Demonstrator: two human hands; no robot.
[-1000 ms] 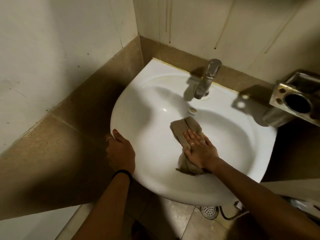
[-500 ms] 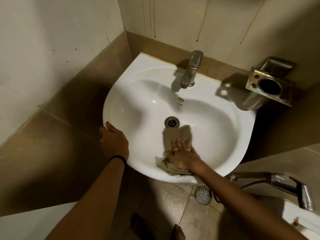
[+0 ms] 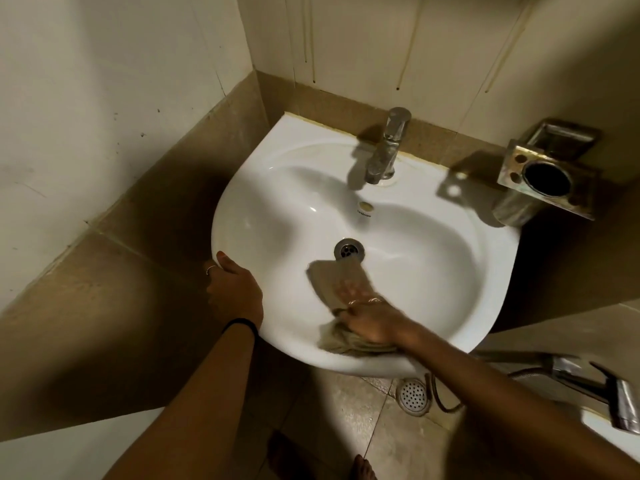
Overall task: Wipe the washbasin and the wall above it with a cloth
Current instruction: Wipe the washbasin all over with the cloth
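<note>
A white washbasin (image 3: 433,258) is fixed in a tiled corner, with a chrome drain (image 3: 349,250) in its bowl. A beige cloth (image 3: 327,277) lies on the near inner slope just below the drain. My right hand (image 3: 367,315) presses flat on the cloth, fingers spread and blurred by motion. The cloth's bunched end spills over the near rim under that hand. My left hand (image 3: 233,291) grips the basin's left rim, a ring on one finger and a black band at the wrist. The cream wall (image 3: 363,46) above the basin carries brown drip streaks.
A chrome tap (image 3: 386,150) stands at the back of the basin. A steel tumbler holder (image 3: 547,178) is mounted on the wall at right. A hand sprayer (image 3: 588,379) and hose lie low right. A floor drain (image 3: 414,396) sits under the basin.
My right hand and the cloth slid down from over the drain to the near slope and rim. The drain came into view. My left hand stayed on the left rim.
</note>
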